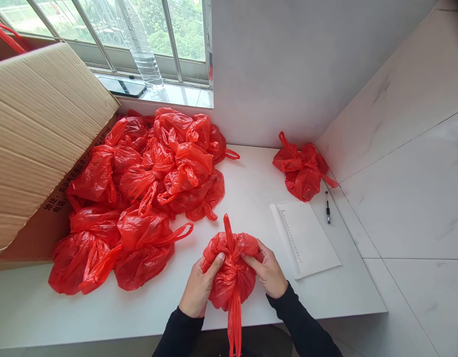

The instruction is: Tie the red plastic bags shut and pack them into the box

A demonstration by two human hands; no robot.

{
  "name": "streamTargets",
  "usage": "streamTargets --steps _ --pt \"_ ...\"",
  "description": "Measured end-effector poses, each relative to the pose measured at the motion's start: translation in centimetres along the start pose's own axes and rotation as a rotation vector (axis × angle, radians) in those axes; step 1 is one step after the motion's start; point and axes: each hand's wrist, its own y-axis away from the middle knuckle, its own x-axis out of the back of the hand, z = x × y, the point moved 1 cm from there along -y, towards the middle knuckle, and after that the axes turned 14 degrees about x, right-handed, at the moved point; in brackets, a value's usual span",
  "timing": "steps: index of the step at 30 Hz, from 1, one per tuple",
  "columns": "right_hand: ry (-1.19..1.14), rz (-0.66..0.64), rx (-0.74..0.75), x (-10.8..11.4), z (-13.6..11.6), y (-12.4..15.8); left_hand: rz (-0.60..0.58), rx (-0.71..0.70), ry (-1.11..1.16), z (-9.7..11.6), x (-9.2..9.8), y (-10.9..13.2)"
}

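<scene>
A red plastic bag (230, 270), bunched and tied, sits at the near edge of the white table (251, 193). My left hand (201, 287) grips its left side and my right hand (268, 272) grips its right side, fingers closed into the plastic. One bag handle stands up between my hands and another hangs down over the table edge. Both sleeves are black.
A heap of several tied red bags (139, 193) covers the left of the table beside a tipped cardboard box (35, 134). Two more red bags (303, 168) lie in the far right corner. A sheet of paper (306, 238) and a pen (327, 208) lie at right. A plastic bottle (141, 49) stands on the windowsill.
</scene>
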Motion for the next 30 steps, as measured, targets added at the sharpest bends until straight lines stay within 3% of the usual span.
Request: streamTargets --steps 7,11,14,16,20,22,26,30 --pt "0.08 -0.085 -0.057 -0.3 0.1 0.9 0.084 -0.055 0.169 1.8 0.5 0.4" --pt "0.471 -0.028 0.028 -0.9 0.1 1.9 0.039 -0.069 0.147 2.5 1.2 0.6" --pt "0.737 -0.001 0.088 -1.2 -0.1 2.3 -0.003 -0.092 0.0 2.6 1.7 0.9" --pt "0.779 -0.039 0.073 -1.3 -0.2 2.3 0.127 -0.214 -0.173 2.9 2.1 1.2" --pt "0.74 -0.128 -0.021 -1.6 -0.1 2.5 0.582 -0.557 -0.576 4.3 2.8 1.4" --pt "0.744 -0.16 -0.039 -1.9 -0.1 2.6 0.703 -0.632 -0.812 5.2 2.7 0.9" --pt "0.797 -0.247 -0.046 -3.0 0.1 2.9 0.855 -0.577 -1.166 6.0 1.7 -1.0" --pt "0.752 -0.342 -0.075 -3.8 0.4 3.3 0.789 -0.597 -1.15 5.6 0.9 -2.2"
